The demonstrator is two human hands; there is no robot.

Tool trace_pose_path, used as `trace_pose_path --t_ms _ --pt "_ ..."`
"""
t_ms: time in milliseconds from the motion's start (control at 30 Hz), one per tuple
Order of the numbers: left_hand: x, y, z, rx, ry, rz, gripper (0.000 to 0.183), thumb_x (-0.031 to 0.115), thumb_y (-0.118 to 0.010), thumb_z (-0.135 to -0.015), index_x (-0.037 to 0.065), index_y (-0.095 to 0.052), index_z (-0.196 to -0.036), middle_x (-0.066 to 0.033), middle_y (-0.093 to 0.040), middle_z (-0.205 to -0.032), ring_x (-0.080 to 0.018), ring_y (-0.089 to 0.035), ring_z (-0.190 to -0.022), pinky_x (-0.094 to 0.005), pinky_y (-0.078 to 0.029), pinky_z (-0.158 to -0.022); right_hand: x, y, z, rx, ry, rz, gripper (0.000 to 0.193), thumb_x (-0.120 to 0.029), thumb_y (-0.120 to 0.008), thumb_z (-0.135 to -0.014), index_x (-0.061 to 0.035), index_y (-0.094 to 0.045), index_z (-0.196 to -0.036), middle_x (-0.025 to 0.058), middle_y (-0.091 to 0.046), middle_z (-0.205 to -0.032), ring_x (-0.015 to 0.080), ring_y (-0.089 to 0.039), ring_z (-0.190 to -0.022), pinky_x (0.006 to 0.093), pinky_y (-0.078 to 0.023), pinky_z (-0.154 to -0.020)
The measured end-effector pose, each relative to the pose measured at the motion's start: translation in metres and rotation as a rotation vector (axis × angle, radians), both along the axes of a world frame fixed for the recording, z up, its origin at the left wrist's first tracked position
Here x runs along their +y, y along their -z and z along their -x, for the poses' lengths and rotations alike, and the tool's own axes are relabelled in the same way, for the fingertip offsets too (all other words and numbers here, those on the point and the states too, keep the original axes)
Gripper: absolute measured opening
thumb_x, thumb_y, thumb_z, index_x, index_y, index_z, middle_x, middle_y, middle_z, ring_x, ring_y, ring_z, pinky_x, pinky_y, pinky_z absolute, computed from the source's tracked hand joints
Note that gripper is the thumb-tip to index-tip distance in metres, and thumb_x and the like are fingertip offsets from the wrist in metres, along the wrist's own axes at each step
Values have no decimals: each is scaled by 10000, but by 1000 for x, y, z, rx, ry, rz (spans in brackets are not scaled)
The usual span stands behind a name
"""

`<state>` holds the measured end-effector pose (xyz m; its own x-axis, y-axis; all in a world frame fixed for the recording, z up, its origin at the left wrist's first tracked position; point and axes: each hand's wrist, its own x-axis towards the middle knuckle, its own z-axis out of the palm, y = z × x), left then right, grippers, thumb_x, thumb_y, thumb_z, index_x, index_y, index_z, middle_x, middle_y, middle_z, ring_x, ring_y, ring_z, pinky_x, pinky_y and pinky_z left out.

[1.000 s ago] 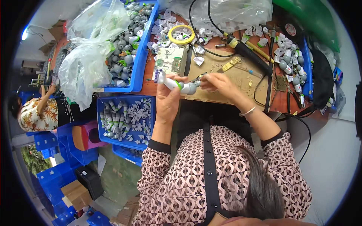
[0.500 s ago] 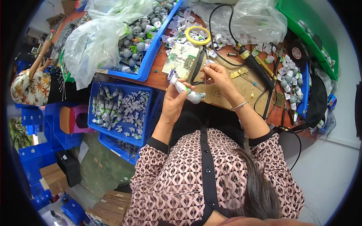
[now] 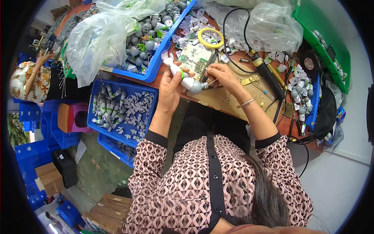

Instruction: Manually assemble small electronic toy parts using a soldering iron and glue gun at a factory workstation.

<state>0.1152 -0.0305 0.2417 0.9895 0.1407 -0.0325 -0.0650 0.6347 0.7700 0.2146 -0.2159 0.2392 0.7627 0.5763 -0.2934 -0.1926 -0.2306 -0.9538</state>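
The left hand's (image 3: 170,86) grip is closed round a white-and-grey plastic piece (image 3: 187,83) with a green band, held above the worktop's (image 3: 284,124) near edge, its grey bulbous end pointing right. The right hand's (image 3: 224,79) grip is pinched narrow on a slender strand (image 3: 212,82) just beside that end. Beyond, a pale board (image 3: 194,55) bears marks too small to read; at far right, a round label (image 3: 309,63) is likewise illegible.

Reddish table (image 3: 283,126): tan board (image 3: 226,101), blue bin (image 3: 162,50).
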Motion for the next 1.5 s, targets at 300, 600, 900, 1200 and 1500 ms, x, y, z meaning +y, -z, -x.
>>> trace_pose_path --t_ms 300,600,900,1200,1500 --pt "1 -1 -21 32 14 22 399 160 -525 -958 4 -377 -1295 -111 -575 -1084 -228 -609 -1016 -360 -515 -869 1 0 -15 -47 17 38 241 -261 -497 -906 -90 -578 -757 -69 -444 -605 25 -397 -517 181 -339 -470" --pt "-1 -2 -32 50 74 -14 375 171 -505 -970 11 -387 -1288 -106 -582 -1057 -203 -616 -977 -334 -513 -848 -1 -16 -20 202 -34 31 236 -281 -494 -919 -108 -602 -802 -63 -512 -639 34 -469 -556 185 -395 -493" --pt "0 3 -31 49 123 -66 402 216 -473 -983 19 -370 -1318 -112 -575 -1054 -218 -609 -999 -354 -512 -856 0 -22 -20 136 -86 95 264 -286 -468 -935 -85 -611 -841 -49 -540 -646 55 -502 -560 198 -406 -498" --pt "-7 0 -39 23 113 -135 379 224 -539 -960 15 -418 -1251 -86 -603 -999 -159 -633 -909 -298 -524 -782 4 -16 -23 -163 -58 248 271 -278 -490 -932 -41 -597 -856 26 -570 -670 120 -572 -594 269 -447 -510" --pt "-30 -12 -45 47 -6 -149 397 232 -645 -899 29 -447 -1177 -80 -602 -1048 -125 -605 -924 -259 -510 -788 17 -35 43 -1397 112 321 443 -199 -710 -786 -9 -518 -1137 157 -590 -902 318 -599 -804 406 -483 -708"
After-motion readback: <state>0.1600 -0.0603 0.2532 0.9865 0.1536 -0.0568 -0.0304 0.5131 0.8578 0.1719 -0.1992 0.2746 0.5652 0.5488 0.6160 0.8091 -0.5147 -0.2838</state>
